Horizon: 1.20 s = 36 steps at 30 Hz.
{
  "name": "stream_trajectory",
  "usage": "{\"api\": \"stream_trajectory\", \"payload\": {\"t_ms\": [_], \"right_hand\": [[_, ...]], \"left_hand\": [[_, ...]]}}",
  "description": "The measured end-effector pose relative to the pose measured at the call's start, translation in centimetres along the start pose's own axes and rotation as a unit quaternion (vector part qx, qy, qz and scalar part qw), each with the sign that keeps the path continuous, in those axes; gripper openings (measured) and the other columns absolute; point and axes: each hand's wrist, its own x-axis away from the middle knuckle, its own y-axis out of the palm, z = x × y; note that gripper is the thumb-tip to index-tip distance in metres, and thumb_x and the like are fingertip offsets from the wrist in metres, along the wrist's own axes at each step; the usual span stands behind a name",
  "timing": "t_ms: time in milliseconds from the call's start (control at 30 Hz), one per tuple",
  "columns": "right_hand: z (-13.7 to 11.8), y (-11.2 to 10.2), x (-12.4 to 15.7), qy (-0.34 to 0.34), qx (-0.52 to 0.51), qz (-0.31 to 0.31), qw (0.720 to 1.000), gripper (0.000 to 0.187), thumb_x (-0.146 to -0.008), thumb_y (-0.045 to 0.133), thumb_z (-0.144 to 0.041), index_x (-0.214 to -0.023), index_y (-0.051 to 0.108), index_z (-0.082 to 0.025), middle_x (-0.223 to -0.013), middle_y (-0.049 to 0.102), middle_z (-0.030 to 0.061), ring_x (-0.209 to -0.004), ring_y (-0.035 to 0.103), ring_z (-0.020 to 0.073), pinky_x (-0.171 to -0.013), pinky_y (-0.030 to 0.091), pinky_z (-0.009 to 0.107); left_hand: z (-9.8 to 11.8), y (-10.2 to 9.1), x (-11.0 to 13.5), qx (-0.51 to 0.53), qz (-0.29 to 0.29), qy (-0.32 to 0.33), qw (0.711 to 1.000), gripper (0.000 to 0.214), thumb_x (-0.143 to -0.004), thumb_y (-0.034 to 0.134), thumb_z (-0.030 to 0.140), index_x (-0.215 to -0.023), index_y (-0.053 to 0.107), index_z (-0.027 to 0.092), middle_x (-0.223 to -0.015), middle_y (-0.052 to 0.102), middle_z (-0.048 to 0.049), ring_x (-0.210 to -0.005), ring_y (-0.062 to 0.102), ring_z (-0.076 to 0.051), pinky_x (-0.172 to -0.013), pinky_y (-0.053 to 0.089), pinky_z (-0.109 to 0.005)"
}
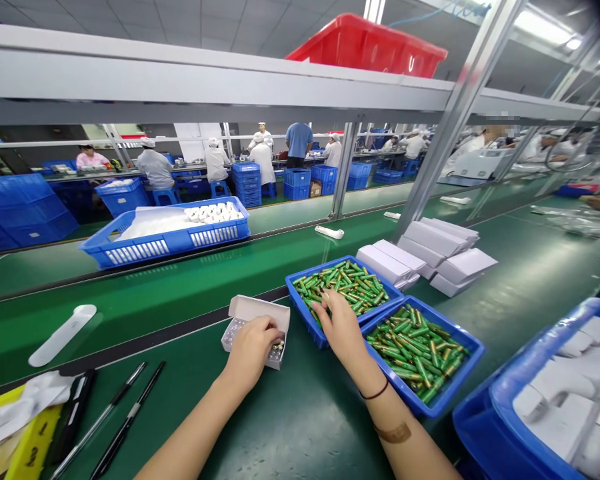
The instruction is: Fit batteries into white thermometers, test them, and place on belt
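Observation:
My left hand [251, 350] rests curled on a small open white box [256, 321] that holds upright batteries with silver ends. What its fingers hold is hidden. My right hand [341, 327] reaches into a blue tray [307, 315] of green and gold batteries [347, 283], fingers spread over them. A second blue tray [461, 380] of the same batteries [416, 350] lies just right of my right wrist.
Closed white boxes [430, 257] are stacked behind the trays. A blue crate [165, 233] with white parts sits on the belt. A white spoon-shaped part [63, 333], two pens [125, 417] and a yellow bin [20, 447] lie left. A blue bin [555, 393] is right. Workers sit beyond.

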Motion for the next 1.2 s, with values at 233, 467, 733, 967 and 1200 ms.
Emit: {"api": "stream_trajectory", "payload": {"t_ms": [233,467,733,967,1200], "right_hand": [[-2.4,-0.4,1.6,-0.039,-0.040,-0.003,0.998,0.013,-0.092,0.044,-0.029,-0.081,0.045,-0.022,-0.080,0.056,0.0046,-0.078,0.056,0.0198,-0.073,0.044,0.033],[-4.5,0.9,3.3,-0.005,-0.130,-0.200,0.971,0.023,-0.091,0.046,-0.027,-0.070,0.038,-0.022,-0.061,0.042,-0.0053,-0.052,0.036,0.0100,-0.050,0.029,0.023],[-4.6,1.0,3.5,0.068,-0.228,-0.225,0.945,0.037,-0.097,0.030,-0.046,-0.069,0.034,-0.022,-0.062,0.034,-0.0045,-0.056,0.035,0.0118,-0.054,0.027,0.025],[-5.0,1.1,3.9,0.096,-0.243,-0.290,0.921,0.044,-0.094,0.038,-0.051,-0.068,0.048,-0.017,-0.060,0.040,-0.0032,-0.056,0.035,0.0108,-0.053,0.027,0.025],[-5.3,1.1,3.7,0.120,-0.238,-0.292,0.919,0.052,-0.089,0.040,-0.060,-0.063,0.051,-0.017,-0.056,0.039,-0.0034,-0.053,0.035,0.0108,-0.052,0.026,0.025]], "left_hand": [[0.4,-0.9,-0.1,-0.011,-0.037,-0.011,0.999,0.014,-0.084,0.053,0.014,-0.086,0.066,0.018,-0.096,0.061,-0.0065,-0.088,0.057,-0.023,-0.080,0.040,-0.036],[-0.3,-0.1,-0.4,0.119,-0.019,-0.050,0.991,0.006,-0.072,0.064,0.012,-0.073,0.066,0.018,-0.088,0.059,-0.0044,-0.084,0.057,-0.020,-0.078,0.043,-0.032],[-1.2,-1.5,-0.7,0.319,0.081,-0.150,0.933,0.024,-0.075,0.063,0.033,-0.087,0.066,0.013,-0.078,0.069,-0.0073,-0.072,0.066,-0.020,-0.067,0.052,-0.031],[0.7,-2.7,-0.2,0.556,0.095,-0.186,0.804,0.040,-0.063,0.079,0.036,-0.093,0.071,0.011,-0.072,0.072,-0.0061,-0.064,0.066,-0.015,-0.061,0.054,-0.024],[0.7,-2.4,-0.3,0.574,0.081,-0.185,0.794,0.035,-0.057,0.084,0.030,-0.084,0.073,0.011,-0.067,0.071,-0.0052,-0.059,0.065,-0.015,-0.060,0.055,-0.026]]}}
